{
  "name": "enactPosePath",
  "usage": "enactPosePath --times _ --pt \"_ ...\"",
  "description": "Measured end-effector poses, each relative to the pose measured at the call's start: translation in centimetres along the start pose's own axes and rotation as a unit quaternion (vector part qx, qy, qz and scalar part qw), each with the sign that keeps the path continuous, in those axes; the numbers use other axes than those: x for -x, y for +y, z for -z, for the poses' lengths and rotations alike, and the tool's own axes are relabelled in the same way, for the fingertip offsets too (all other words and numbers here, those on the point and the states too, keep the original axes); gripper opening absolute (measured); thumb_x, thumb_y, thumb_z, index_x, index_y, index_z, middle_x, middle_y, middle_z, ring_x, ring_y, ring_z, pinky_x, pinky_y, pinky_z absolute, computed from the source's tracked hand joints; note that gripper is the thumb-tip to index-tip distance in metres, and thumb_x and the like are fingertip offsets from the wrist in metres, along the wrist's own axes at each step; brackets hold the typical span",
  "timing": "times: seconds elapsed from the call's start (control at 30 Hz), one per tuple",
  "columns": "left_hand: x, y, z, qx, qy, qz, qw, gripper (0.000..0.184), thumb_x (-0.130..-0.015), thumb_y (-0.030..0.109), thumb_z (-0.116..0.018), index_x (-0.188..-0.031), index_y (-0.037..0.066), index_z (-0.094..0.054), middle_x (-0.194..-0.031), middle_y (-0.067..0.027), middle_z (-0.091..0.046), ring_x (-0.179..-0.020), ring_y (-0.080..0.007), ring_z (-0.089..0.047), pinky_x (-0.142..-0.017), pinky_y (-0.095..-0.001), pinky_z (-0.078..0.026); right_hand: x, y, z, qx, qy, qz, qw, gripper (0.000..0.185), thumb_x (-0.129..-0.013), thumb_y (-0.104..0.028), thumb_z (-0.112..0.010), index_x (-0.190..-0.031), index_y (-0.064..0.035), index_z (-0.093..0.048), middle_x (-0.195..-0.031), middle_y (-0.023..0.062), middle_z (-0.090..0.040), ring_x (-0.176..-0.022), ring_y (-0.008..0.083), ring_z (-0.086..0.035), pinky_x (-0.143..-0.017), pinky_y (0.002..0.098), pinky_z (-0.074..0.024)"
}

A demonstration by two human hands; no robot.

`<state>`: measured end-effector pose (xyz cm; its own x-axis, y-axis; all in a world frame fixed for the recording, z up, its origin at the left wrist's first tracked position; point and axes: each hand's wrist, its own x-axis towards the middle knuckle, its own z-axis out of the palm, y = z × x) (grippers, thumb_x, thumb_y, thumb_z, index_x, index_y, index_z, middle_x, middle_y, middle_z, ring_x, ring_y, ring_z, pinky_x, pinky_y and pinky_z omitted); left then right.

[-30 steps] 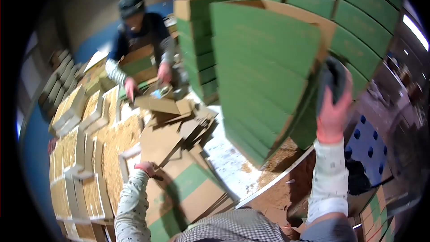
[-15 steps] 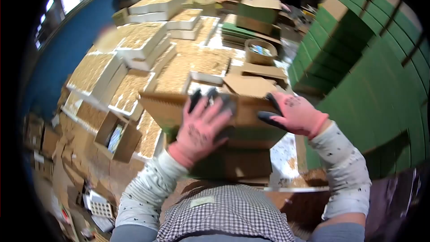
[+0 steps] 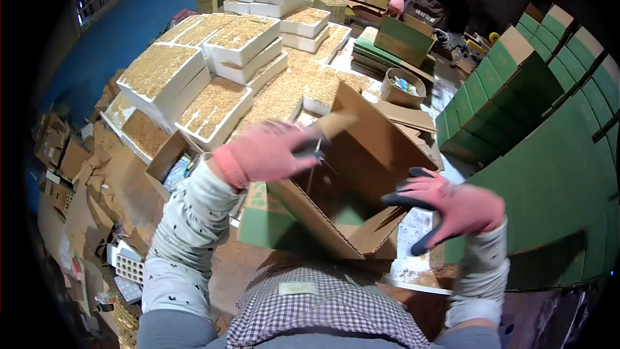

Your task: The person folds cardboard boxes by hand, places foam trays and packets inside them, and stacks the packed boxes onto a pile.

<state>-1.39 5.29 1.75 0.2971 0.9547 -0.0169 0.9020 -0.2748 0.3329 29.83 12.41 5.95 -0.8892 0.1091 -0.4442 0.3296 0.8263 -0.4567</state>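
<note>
An open cardboard box [image 3: 387,136], brown inside with green printing outside, stands tilted in front of me with its inside showing. At its left side is my left hand [image 3: 268,152], in a pink glove with dark fingertips; thumb and fingers are apart. Its fingertips are close to a motion-blurred flap [image 3: 339,123]; whether they touch it I cannot tell. My right hand [image 3: 455,203], gloved the same way, is open at the box's right edge, with fingers spread and nothing in them. The lower part of the box hides part of the bench.
White foam trays [image 3: 161,77] filled with tan granular material are stacked at left and behind. Green cartons [image 3: 536,174] form a wall at right. A round tub [image 3: 403,87] holds small packets. A co-worker [image 3: 423,0] handles another green box [image 3: 403,39] at the back.
The box has turned and tipped, and its inside now faces me. My left hand has risen and moved slightly left. The right hand has come lower, with its fingers spread.
</note>
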Motion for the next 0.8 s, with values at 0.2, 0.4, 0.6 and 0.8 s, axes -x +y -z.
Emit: enactPosePath --times 0.2,0.4,0.6,0.8 --pt "-8.6 -1.2 -7.7 -0.235 0.08 -0.147 0.957 0.035 -0.089 0.04 -0.047 -0.11 0.016 -0.06 -0.1 -0.0121 -0.064 -0.097 -0.0282 -0.059 -0.088 -0.0371 -0.043 -10.7 5.2 -9.6 0.349 0.21 -0.108 0.907 0.066 -0.074 -0.029 -0.068 -0.13 -0.007 -0.04 -0.129 0.0145 -0.045 -0.119 0.0298 -0.045 -0.096 0.0439 -0.0388" --pt "-8.7 0.2 -8.4 -0.03 0.457 0.026 0.889 0.044 -0.079 0.023 -0.059 -0.119 0.006 -0.051 -0.114 -0.0148 -0.055 -0.105 -0.0326 -0.049 -0.094 -0.0427 -0.034 -6.1 7.8 -1.9 0.292 0.399 -0.36 0.792 0.044 -0.08 -0.033 -0.06 -0.116 -0.0082 -0.052 -0.11 0.0099 -0.057 -0.105 0.0259 -0.052 -0.082 0.0412 -0.0438" --pt "-4.1 -2.0 -7.5 -0.022 0.133 0.183 0.974 0.048 -0.087 0.047 -0.046 -0.097 0.003 -0.061 -0.084 -0.0171 -0.066 -0.082 -0.0332 -0.063 -0.075 -0.0404 -0.048 -4.1 8.6 -9.1 -0.487 0.204 -0.242 0.814 0.05 -0.099 -0.036 -0.033 -0.137 -0.0028 -0.036 -0.122 0.0125 -0.055 -0.108 0.0194 -0.052 -0.093 0.031 -0.0402" --pt "0.0 -3.3 -10.7 0.475 0.497 -0.15 0.711 0.025 -0.088 0.014 -0.051 -0.106 -0.003 -0.056 -0.107 -0.0134 -0.061 -0.097 -0.0199 -0.057 -0.088 -0.0341 -0.043 0.1 3.5 -6.7 -0.219 0.487 -0.045 0.844 0.039 -0.066 -0.025 -0.076 -0.092 0.0015 -0.063 -0.078 0.007 -0.064 -0.071 0.0185 -0.061 -0.069 0.0311 -0.0489"
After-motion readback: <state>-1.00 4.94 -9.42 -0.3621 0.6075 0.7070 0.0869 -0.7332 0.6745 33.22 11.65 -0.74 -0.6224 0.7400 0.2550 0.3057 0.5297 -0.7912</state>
